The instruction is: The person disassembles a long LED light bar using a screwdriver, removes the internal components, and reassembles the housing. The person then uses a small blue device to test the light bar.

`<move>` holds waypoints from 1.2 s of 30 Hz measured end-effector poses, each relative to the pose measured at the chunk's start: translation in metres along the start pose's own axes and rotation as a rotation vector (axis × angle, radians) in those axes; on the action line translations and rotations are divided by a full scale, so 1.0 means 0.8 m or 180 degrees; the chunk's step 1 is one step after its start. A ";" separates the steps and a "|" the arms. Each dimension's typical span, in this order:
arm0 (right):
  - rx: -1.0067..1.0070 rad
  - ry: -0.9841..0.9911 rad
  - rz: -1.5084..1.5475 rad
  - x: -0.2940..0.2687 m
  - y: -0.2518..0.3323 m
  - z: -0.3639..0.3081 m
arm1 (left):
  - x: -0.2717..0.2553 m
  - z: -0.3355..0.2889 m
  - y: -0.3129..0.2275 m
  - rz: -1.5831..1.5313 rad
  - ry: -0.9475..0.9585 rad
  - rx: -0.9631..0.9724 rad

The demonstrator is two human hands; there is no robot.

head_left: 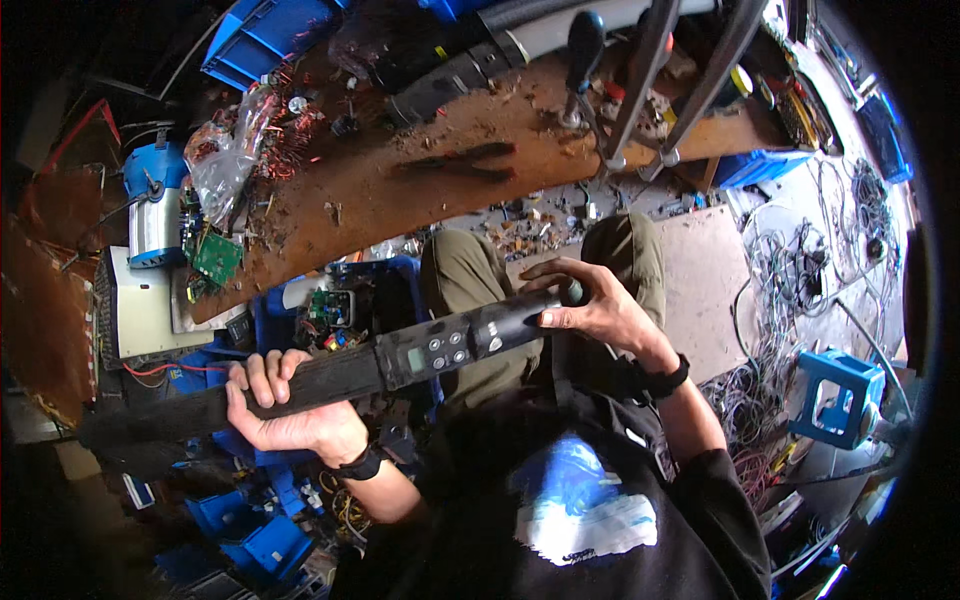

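A long, black, stick-shaped electronic device (405, 358) lies slantwise across my lap, with a small grey display and several round buttons on its middle. My left hand (300, 420) wraps around its ribbed, darker left part, fingers curled over the top edge. At the other end, my right hand (608, 312) grips the smooth round tip between thumb and fingers. A dark rounded end piece (572, 292) shows inside that grip. Both wrists wear black bands. Beyond the device, red-and-black pliers (462, 160) rest on the brown workbench (370, 215), out of reach of either hand's fingers.
Red wire scraps (285, 135), a clear plastic bag (232, 160) and a green circuit board (217, 258) crowd the bench's left. Metal bars (650, 80) rise at its right. Tangled cables (800, 260) and a blue frame (838, 398) lie right; blue bins (265, 545) lower left.
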State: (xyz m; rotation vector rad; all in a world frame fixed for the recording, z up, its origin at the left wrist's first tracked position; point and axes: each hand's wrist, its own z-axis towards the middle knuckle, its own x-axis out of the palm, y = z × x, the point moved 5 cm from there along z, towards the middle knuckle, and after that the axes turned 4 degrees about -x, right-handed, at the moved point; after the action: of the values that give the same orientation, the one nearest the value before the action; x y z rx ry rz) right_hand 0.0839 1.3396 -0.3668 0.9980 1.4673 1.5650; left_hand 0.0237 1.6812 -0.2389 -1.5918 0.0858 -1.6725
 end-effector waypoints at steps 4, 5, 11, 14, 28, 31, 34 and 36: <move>0.0412 -0.0762 -0.0296 -0.027 0.022 0.000 | -0.011 0.008 -0.036 -0.0022 0.0224 0.0229; 0.0322 -0.0926 -0.0685 -0.030 0.035 0.004 | -0.018 0.007 -0.042 0.0054 0.0159 0.0300; -0.0742 -0.1286 -0.0405 -0.011 0.125 0.040 | -0.073 -0.011 -0.053 0.0356 -0.0302 0.0558; -0.0998 -0.1838 -0.1429 -0.010 0.150 0.078 | -0.098 -0.024 -0.059 0.0455 -0.0526 0.0639; -0.1451 -0.0591 -0.2532 0.000 0.070 0.224 | -0.129 -0.023 -0.063 0.0191 -0.0517 0.0656; -0.1236 -0.0764 -0.2906 0.006 0.074 0.216 | -0.121 -0.013 -0.061 0.0120 -0.0174 0.0563; -0.1666 0.0219 -0.2814 0.052 0.104 0.169 | -0.114 -0.006 -0.059 0.0028 -0.0022 0.0480; -0.1245 0.1147 -0.2308 0.087 0.109 0.127 | -0.106 -0.001 -0.058 -0.0029 0.0054 0.0423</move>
State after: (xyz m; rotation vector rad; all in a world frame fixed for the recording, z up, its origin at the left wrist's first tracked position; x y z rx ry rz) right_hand 0.1469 1.4399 -0.2730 -0.0659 1.4424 1.4223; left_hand -0.0099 1.7608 -0.2821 -1.4811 -0.0236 -1.6635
